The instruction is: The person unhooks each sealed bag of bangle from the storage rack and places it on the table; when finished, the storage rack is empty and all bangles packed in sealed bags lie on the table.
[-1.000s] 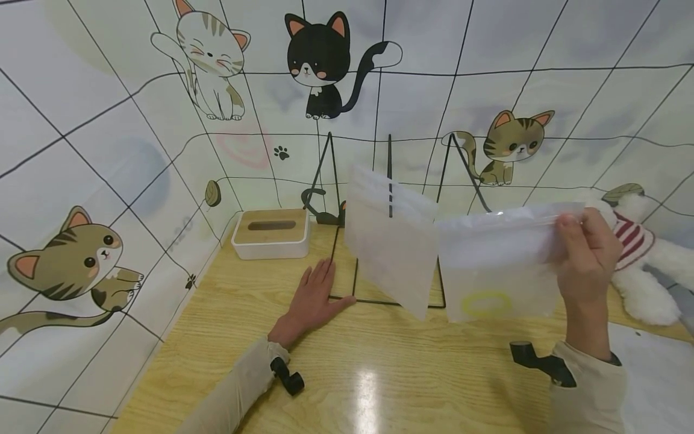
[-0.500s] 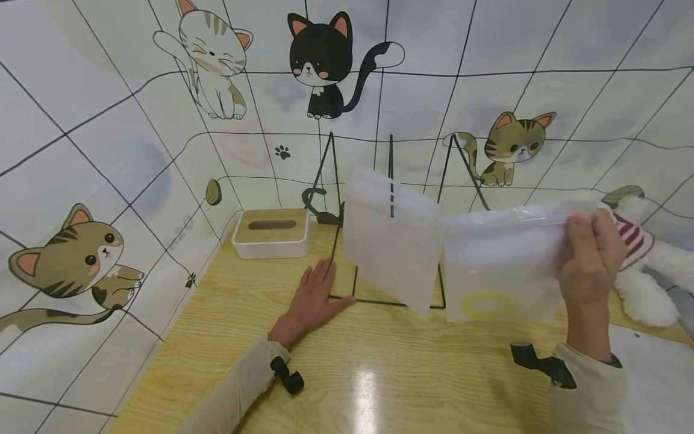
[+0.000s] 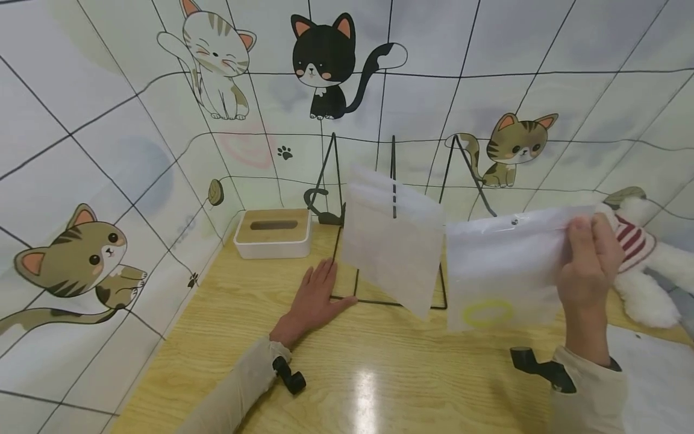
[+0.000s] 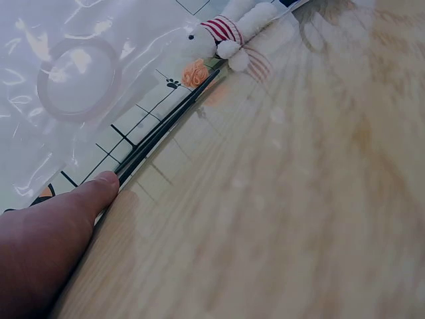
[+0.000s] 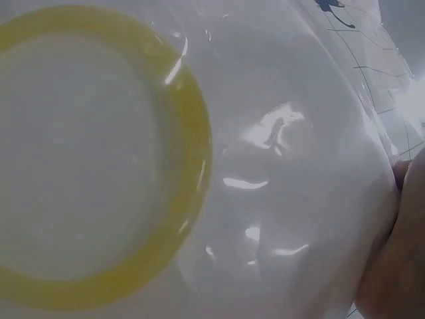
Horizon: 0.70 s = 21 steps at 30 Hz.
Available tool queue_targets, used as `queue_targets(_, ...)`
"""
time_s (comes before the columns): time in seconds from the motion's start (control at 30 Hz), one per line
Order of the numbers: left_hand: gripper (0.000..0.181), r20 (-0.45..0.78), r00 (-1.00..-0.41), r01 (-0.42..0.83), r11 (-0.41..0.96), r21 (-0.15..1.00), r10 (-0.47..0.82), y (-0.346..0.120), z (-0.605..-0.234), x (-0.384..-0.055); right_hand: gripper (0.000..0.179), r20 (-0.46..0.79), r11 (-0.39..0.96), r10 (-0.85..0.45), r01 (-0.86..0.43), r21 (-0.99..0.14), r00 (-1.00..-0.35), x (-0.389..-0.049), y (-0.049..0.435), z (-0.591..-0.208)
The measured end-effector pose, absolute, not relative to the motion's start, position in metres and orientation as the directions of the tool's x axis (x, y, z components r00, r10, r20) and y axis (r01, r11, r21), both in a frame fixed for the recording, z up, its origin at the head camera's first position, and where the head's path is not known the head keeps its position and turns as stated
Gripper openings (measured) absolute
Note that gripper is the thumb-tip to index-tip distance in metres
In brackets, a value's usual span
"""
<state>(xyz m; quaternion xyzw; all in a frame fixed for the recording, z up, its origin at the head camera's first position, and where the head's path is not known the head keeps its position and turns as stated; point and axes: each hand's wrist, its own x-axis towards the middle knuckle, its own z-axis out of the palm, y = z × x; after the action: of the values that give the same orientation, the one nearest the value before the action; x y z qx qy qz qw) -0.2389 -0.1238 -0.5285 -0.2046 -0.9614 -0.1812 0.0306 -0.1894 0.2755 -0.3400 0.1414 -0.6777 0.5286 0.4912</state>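
My right hand (image 3: 588,262) pinches the upper right corner of a translucent zip bag (image 3: 504,265), holding it up before the right arm of a black wire display rack (image 3: 390,301). A yellow ring (image 5: 189,146) shows inside it. Near its top edge is a small dark spot. From the rack's middle prong hangs a second translucent bag (image 3: 390,241), turned at an angle; in the left wrist view a pale pink ring (image 4: 46,86) shows in it. My left hand (image 3: 311,304) lies flat by the rack's front left corner, its thumb touching the base wire.
A white tissue box (image 3: 271,248) with a wooden lid stands left of the rack. At right sit a white plush toy (image 3: 645,283) in a striped shirt and a white sheet (image 3: 650,374). A cat-patterned cloth (image 3: 379,102) backs the wooden table (image 3: 412,374).
The bag in my right hand has shifted slightly right and its left side lower. A dark spot now shows near its top edge. My left hand has stayed in place.
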Motion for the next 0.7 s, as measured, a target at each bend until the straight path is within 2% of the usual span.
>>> queue_targets(0.3,0.102,0.109,-0.915,0.401,0.854,0.331,0.387,-0.120,-0.531,-0.240,0.032,0.756,0.465,0.330,-0.600,-0.651,-0.565,-0.179,0.280,-0.350)
queue_targets(0.7,0.103,0.104,-0.919,0.393,0.862,0.320,0.381,-0.124,-0.530,-0.242,0.032,0.733,0.473,0.303,-0.571,-0.671,-0.609,-0.170,0.286,-0.360)
